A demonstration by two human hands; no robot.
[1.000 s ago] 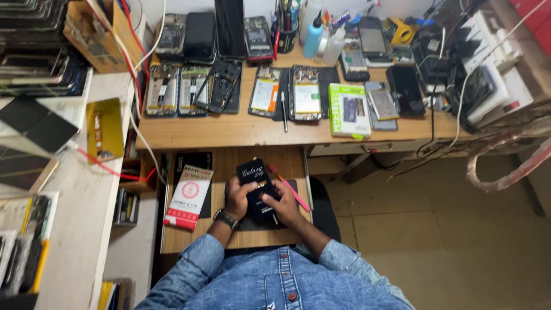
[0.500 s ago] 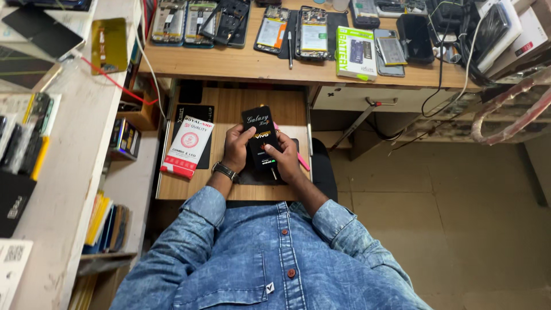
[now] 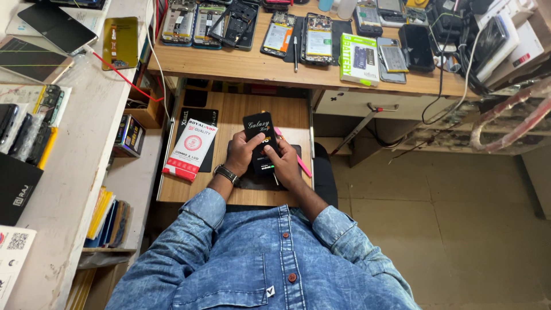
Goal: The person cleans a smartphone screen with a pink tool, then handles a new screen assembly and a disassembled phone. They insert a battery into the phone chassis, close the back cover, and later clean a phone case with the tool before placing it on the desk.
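The wooden desk (image 3: 241,66) along the wall carries a row of opened phones (image 3: 198,23), a green and white box (image 3: 352,59) and a dark phone (image 3: 416,47). Below it a pull-out wooden shelf (image 3: 229,115) bears a red and white packet (image 3: 190,150) and a dark mat (image 3: 252,181). The white counter (image 3: 74,143) at the side holds a yellow case (image 3: 119,42) and a tablet (image 3: 57,27).

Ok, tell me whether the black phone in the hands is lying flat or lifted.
Lifted: both hands, left hand and right hand, hold the black phone tilted above the dark mat.
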